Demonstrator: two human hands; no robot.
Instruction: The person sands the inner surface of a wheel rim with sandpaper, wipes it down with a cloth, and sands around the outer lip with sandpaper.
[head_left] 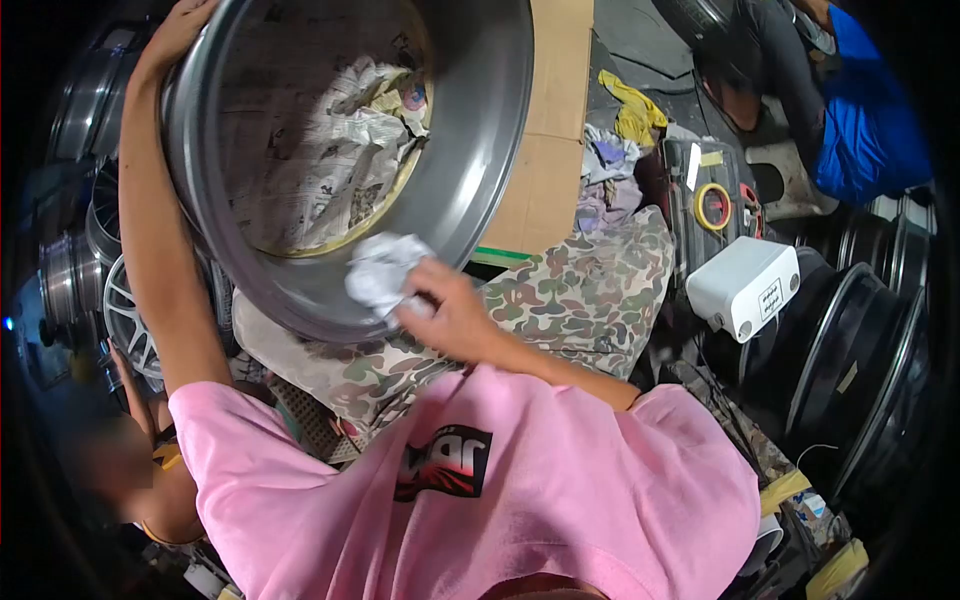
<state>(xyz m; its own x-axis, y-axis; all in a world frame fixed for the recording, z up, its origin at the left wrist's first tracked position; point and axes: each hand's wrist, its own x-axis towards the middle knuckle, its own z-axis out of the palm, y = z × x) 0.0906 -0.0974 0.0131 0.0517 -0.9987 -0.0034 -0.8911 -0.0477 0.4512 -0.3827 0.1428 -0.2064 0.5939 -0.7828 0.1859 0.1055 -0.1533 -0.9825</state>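
A grey wheel rim stands tilted over my lap, its barrel opening facing me. Newspaper covers its inner face, with yellowish masking tape along the edge and a crumpled heap of paper on top. My left hand grips the rim's outer edge at the upper left; its fingertips are partly cut off by the frame. In my right hand is a bunched white cloth, held against the lower inside wall of the rim and slightly blurred.
Camouflage fabric covers my legs. Cardboard lies behind the rim. To the right are rags, a tool case with a tape roll, a white box and dark rims. People are at upper right and lower left.
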